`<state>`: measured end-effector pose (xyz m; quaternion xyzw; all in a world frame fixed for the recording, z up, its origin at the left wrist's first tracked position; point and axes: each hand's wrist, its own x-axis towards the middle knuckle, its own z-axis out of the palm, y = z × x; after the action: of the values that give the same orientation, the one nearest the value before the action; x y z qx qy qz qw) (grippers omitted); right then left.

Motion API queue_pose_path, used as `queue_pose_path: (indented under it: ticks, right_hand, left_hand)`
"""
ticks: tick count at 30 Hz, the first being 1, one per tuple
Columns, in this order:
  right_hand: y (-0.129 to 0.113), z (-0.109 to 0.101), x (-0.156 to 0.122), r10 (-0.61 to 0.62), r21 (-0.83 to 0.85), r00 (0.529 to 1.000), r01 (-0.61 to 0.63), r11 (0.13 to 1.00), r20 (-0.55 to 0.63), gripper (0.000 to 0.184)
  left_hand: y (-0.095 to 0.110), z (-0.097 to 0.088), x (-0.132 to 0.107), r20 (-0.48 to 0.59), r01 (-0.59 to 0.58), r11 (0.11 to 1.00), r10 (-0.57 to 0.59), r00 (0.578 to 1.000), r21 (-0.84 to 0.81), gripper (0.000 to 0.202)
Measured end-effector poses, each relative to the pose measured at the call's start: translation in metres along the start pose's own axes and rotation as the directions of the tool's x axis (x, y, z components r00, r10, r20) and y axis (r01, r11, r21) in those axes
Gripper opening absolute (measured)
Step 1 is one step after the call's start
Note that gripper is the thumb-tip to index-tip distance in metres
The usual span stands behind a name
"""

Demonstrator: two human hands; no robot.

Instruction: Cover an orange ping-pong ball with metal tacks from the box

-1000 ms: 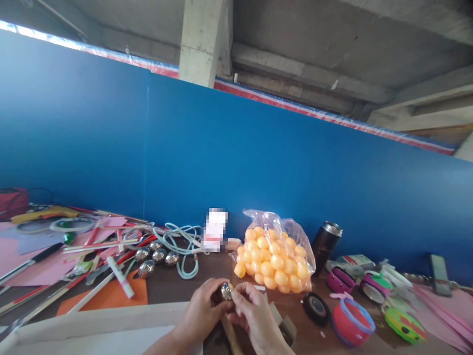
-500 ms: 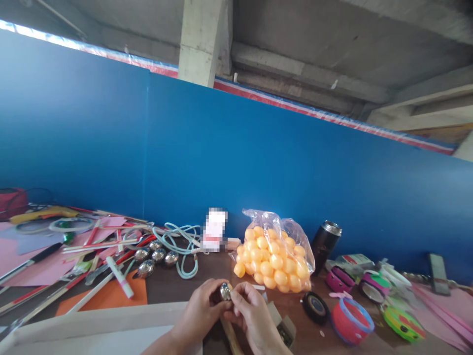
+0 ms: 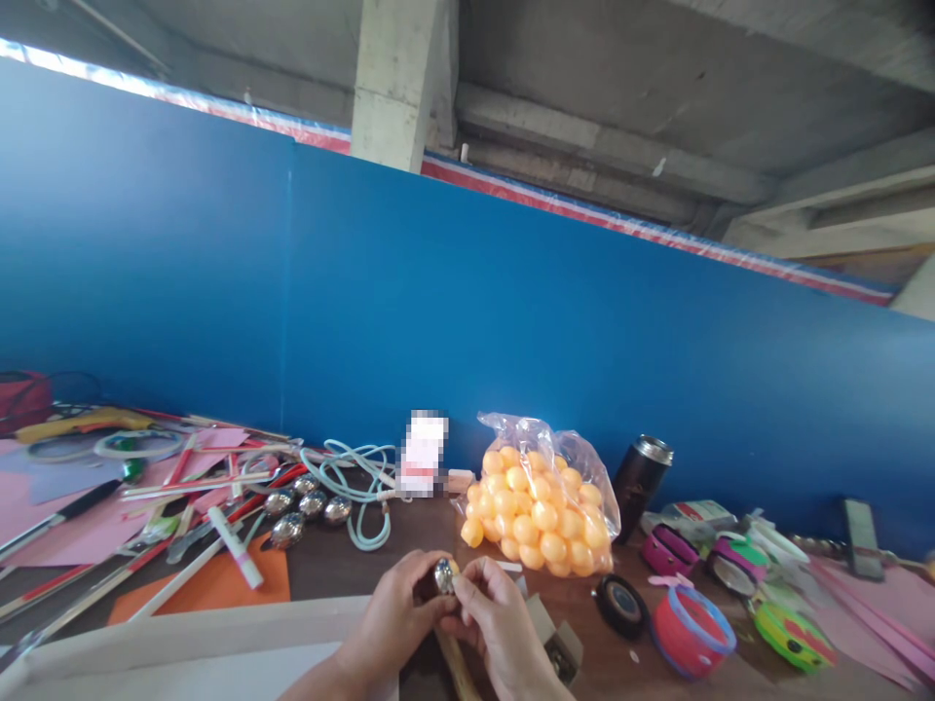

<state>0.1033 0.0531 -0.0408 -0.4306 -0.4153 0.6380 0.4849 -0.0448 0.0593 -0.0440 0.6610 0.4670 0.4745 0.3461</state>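
Note:
A shiny silver ball (image 3: 444, 575), perhaps a bell, sits between my two hands at the bottom middle of the head view. My left hand (image 3: 394, 608) curls round its left side, fingers bent and thumb in front. From the right, my right hand (image 3: 501, 623) pinches at the ball's edge with thumb and forefinger; its other fingers are folded beneath. A light wooden handle (image 3: 457, 667) runs down from under the hands toward the bottom edge; whether it joins the ball is hidden. Several similar silver balls (image 3: 313, 503) lie in a cluster to the left.
Behind the hands stands a clear bag of orange balls (image 3: 541, 511), with a black bottle (image 3: 643, 477) beside it. A small open box (image 3: 562, 647) and black tape roll (image 3: 620, 606) lie right. Left are a pale blue cord (image 3: 369, 497), marker (image 3: 235, 547) and orange paper (image 3: 211, 584).
Almost nothing differs. Both hands keep the same grip on the silver ball, and the whole view has shifted very slightly.

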Motion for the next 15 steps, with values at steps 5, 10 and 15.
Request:
queue_pose_path:
  ticks: [5,10,15]
  right_hand:
    - [0.004,0.000,0.002,-0.010,0.002,1.000,0.010,1.000,-0.025,0.035]
    - [0.006,0.003,0.003,-0.024,0.049,1.000,0.025,0.998,-0.015,0.036]
    - [0.006,0.008,0.003,-0.038,0.200,0.999,0.040,0.979,-0.015,0.038]
  left_hand:
    - [-0.001,0.001,0.000,-0.009,0.004,1.000,-0.004,1.000,-0.027,0.028]
    - [-0.006,0.001,0.001,-0.003,0.028,0.996,-0.028,1.000,-0.080,0.030]
    - [-0.013,0.001,0.002,0.064,0.117,0.938,-0.102,0.993,-0.325,0.040]
